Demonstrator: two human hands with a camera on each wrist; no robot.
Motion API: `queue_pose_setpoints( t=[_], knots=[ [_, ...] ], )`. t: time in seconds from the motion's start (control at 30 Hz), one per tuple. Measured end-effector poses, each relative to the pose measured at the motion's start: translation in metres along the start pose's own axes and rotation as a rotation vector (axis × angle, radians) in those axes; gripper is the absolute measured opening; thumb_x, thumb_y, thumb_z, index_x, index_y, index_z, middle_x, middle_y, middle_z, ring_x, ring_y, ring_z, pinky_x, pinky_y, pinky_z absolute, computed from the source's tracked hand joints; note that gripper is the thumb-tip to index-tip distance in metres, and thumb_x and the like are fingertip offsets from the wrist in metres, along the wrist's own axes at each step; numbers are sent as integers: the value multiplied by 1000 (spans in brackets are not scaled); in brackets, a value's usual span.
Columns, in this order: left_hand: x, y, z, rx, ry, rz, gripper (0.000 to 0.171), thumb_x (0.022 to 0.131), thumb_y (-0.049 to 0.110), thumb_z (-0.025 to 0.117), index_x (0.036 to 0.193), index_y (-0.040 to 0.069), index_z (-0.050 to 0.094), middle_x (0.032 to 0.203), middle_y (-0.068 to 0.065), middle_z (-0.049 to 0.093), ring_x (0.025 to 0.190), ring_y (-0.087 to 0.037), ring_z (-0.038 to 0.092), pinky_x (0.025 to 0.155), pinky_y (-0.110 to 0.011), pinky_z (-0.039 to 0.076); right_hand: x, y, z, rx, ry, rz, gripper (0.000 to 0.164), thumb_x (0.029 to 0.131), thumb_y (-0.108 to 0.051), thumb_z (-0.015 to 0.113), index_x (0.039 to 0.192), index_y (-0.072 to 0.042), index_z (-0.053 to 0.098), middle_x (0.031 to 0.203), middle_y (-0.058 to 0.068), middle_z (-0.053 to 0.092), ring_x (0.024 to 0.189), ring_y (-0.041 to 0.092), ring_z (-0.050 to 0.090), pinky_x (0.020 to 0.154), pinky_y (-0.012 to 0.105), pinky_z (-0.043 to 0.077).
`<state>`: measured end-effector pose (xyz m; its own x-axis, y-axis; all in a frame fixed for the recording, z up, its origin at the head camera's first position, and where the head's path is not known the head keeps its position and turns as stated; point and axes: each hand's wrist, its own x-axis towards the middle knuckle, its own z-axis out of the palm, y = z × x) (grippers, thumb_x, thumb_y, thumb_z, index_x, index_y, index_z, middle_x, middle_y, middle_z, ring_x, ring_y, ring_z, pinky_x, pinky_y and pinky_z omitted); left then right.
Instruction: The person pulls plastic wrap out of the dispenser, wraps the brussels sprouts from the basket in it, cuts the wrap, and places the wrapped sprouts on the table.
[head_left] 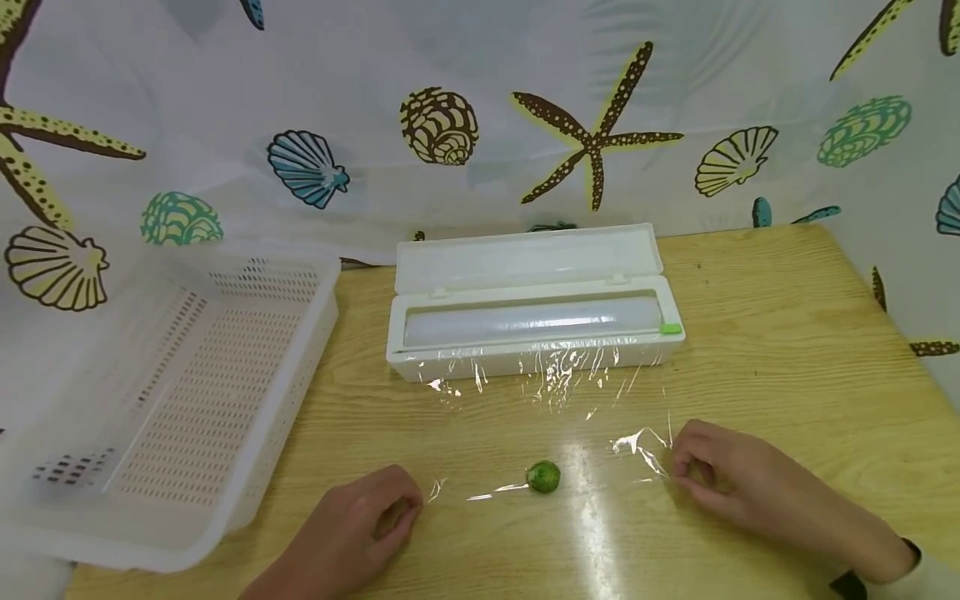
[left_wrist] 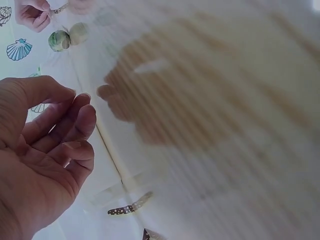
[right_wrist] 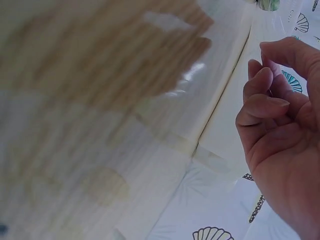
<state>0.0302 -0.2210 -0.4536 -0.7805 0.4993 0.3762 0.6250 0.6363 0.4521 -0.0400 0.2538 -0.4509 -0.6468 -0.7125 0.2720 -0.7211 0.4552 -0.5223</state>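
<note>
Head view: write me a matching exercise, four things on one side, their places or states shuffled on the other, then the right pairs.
Things
1. Round green item
2. White basket
3. Box lid
4. Clear film

Places or states
A. Swung open at the back of the long white box
B. Stretching from the box toward both hands
C. At the left side of the view, beside the box
D. A small spot between the left hand and the right hand

Right pairs: 1-D, 2-C, 3-A, 4-B
</note>
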Motion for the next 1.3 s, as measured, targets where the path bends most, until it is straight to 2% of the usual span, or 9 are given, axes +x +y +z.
queue_pose_setpoints(
  t=[0.07, 0.2, 0.37, 0.47, 0.77, 0.9, 1.0, 1.13, 1.3],
  knots=[
    [1, 1, -1, -17, 4, -39, 37, 81, -8, 85, 97, 20, 68, 89, 17, 61, 74, 1, 53, 63, -11, 44, 1, 0, -1, 23, -11, 36, 41, 88, 2, 85, 103, -29, 62, 93, -23, 50, 77, -4, 50, 63, 12, 43],
    [2, 3, -3, -46, -24, -143, 34, 85, -7, 85, 95, 22, 70, 84, 21, 55, 72, 2, 51, 60, -15, 45, 4, 1, -2, 39, -37, 94, 37, 93, 1, 84, 102, -28, 62, 88, -23, 47, 74, -4, 47, 59, 18, 44],
    [6, 5, -4, -141, -94, -304, 26, 94, -4, 80, 94, 20, 71, 83, 20, 58, 72, 2, 53, 60, -23, 50, 7, 3, -1, 41, -63, 160, 31, 97, -3, 81, 99, -26, 62, 84, -21, 46, 72, -4, 46, 57, 20, 44],
    [9, 4, -4, -181, -108, -358, 23, 96, -3, 79, 92, 19, 72, 82, 18, 58, 72, 0, 53, 61, -25, 50, 9, 4, -1, 60, -78, 200, 28, 98, -4, 80, 98, -25, 62, 83, -20, 48, 72, -3, 47, 58, 21, 45],
    [16, 0, -5, -231, -135, -485, 16, 97, 0, 81, 92, 15, 76, 78, 16, 62, 69, -2, 55, 61, -25, 51, 15, 5, -2, 100, -107, 253, 24, 101, -5, 78, 96, -24, 63, 83, -18, 51, 73, 0, 50, 61, 23, 47],
    [19, 1, -8, -270, -151, -517, 12, 98, 3, 80, 93, 13, 76, 77, 15, 63, 67, -3, 54, 59, -25, 50, 16, 6, -7, 183, -139, 321, 17, 104, -9, 75, 98, -21, 65, 85, -14, 56, 75, 3, 53, 62, 25, 49],
    [23, 3, -11, -291, -154, -537, 10, 98, 4, 80, 93, 12, 76, 77, 14, 63, 67, -3, 55, 59, -25, 51, 17, 7, -11, 251, -132, 359, 13, 105, -9, 74, 100, -18, 67, 84, -12, 59, 74, 5, 54, 61, 25, 49],
    [28, 4, -14, -303, -152, -570, 9, 99, 6, 79, 93, 12, 77, 77, 13, 64, 68, -4, 56, 60, -25, 51, 19, 11, -14, 296, -125, 379, 9, 105, -9, 74, 101, -14, 68, 84, -9, 59, 74, 6, 53, 61, 24, 49],
    [33, 3, -15, -323, -153, -607, 8, 99, 5, 78, 94, 11, 77, 77, 11, 65, 69, -6, 58, 62, -26, 52, 24, 12, -18, 335, -153, 455, 5, 107, -12, 72, 103, -12, 69, 84, -7, 60, 74, 8, 53, 62, 24, 47]
  ],
)
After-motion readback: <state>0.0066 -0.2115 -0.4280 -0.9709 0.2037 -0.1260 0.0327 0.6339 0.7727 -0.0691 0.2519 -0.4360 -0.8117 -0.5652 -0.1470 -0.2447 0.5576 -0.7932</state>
